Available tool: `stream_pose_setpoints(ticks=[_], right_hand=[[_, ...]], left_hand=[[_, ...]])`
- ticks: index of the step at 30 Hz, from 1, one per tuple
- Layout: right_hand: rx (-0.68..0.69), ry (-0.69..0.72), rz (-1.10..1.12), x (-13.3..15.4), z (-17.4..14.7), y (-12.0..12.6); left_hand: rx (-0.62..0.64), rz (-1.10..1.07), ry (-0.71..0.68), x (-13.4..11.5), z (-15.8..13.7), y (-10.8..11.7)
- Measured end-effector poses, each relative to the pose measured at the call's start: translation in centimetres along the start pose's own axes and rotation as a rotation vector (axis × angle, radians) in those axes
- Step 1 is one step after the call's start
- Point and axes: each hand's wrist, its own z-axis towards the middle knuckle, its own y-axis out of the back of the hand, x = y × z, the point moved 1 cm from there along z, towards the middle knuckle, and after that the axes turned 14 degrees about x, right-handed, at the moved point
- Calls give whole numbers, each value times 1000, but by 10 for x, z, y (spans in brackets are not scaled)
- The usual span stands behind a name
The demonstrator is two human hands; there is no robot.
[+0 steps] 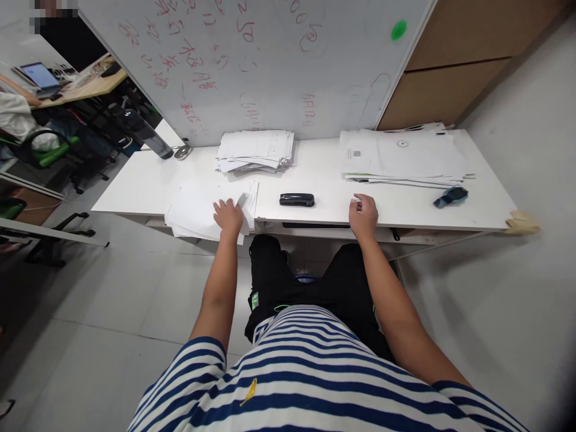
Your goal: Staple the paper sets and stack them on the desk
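Observation:
My left hand (pixel 228 217) lies with fingers spread on loose white sheets of paper (pixel 193 207), which stick out past the desk's front edge. On the right, my right hand (pixel 363 215) rests at the desk edge with its fingers curled in, and nothing shows in them. Between the hands lies a black stapler (pixel 297 200), touched by neither. Behind it to the left is a thick, uneven stack of papers (pixel 254 149). A wider stack of papers (pixel 400 157) sits behind my right hand.
The white desk (pixel 319 168) stands against a whiteboard (pixel 270 66) with red writing. A dark blue object (pixel 451 197) lies at its right end. A bottle (pixel 146 133) leans at the left rear, beside a small oval object (pixel 182 152). Another person's arm (pixel 20 90) shows far left.

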Motion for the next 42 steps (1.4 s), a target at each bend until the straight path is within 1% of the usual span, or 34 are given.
stream_pose_setpoints(ticks=[1, 3, 6, 17, 21, 28, 32, 35, 37, 40, 42], right_hand=[[1, -1, 8, 0, 0, 0], [9, 0, 25, 1, 0, 1], [26, -1, 32, 2, -1, 2], [26, 21, 7, 3, -2, 2], [30, 19, 12, 4, -3, 3], [45, 5, 6, 2, -2, 2], [28, -10, -4, 2, -2, 1], [22, -7, -5, 2, -1, 1], [26, 6, 15, 2, 1, 3], [38, 10, 68, 10, 0, 3], [71, -16, 161, 27, -10, -2]], left_hand=[[27, -2, -6, -2, 1, -7], [38, -32, -4, -5, 3, -17], [33, -66, -8, -4, 4, -24], [50, -155, 4, -5, 13, -19], [45, -152, -8, -5, 13, -19], [-33, -108, -14, -6, 11, -20], [-17, -61, -3, -6, 12, -12], [9, -32, 41, -6, 15, 2], [-7, -13, 63, -6, 13, 13], [-77, -13, 47, -12, -1, 24], [-123, -58, -4, -22, -21, 25]])
